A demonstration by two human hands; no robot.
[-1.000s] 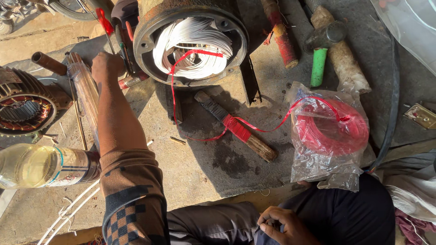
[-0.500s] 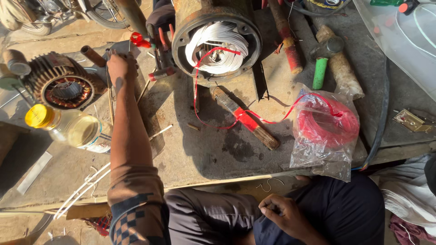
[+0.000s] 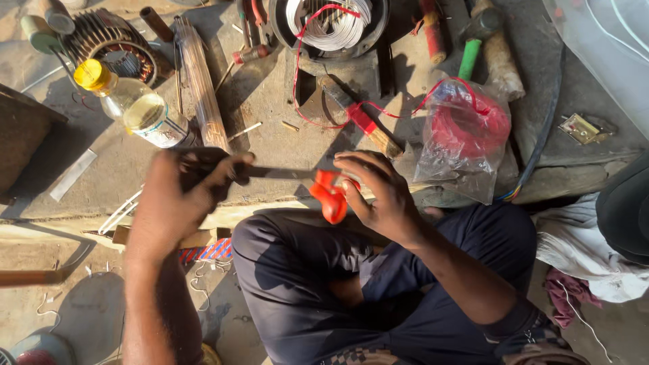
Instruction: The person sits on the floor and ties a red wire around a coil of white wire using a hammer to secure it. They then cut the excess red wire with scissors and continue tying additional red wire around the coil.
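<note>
My left hand (image 3: 179, 196) is closed around the dark metal end of a long tool (image 3: 280, 173) with red handles (image 3: 330, 196). My right hand (image 3: 378, 196) has its fingers curled around those red handles, so both hands hold the tool level above my lap. Beyond it, at the top of the concrete slab (image 3: 270, 128), stands a motor housing with white windings (image 3: 331, 27). A red wire (image 3: 301, 101) runs from it to a clear bag holding a red wire coil (image 3: 466, 128).
A hammer with a red band (image 3: 365, 122) lies under the motor. A yellow-capped bottle (image 3: 135, 108), a bundle of thin sticks (image 3: 199, 88) and a second finned stator (image 3: 108, 44) sit at left. A green-handled tool (image 3: 468, 57) and wooden handle (image 3: 503, 61) lie at right.
My left hand has come back from the far left of the slab with the red-handled tool. My right hand rose from my lap to the handles. The view shifted down.
</note>
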